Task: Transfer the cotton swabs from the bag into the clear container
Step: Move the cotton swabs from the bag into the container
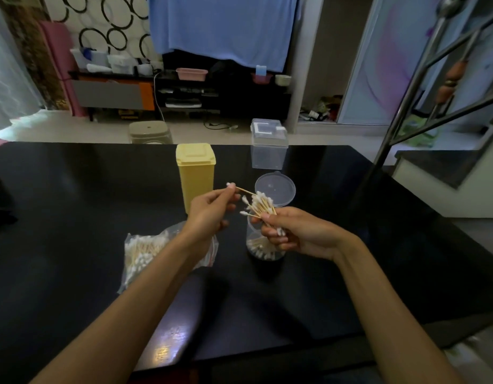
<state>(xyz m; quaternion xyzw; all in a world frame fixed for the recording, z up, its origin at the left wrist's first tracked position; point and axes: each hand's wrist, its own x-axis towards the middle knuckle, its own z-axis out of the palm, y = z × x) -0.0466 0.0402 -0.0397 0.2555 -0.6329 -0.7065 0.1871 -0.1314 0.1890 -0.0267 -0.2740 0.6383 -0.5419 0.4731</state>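
Observation:
A clear plastic bag (145, 252) of wooden-stick cotton swabs lies on the black table (73, 273), partly under my left forearm. My left hand (209, 213) pinches a single swab (241, 189) and holds it up beside the bundle. My right hand (298, 232) grips a bundle of swabs (260, 205) just above the clear round container (263, 249). That container stands upright with several swabs inside, and its hinged lid (275, 189) is flipped open behind it.
A tall yellow lidded box (196, 173) stands just behind my left hand. A clear rectangular lidded box (268, 145) sits at the table's far edge. A metal stair railing (422, 87) rises at the right. A stool (150, 132) stands beyond the table.

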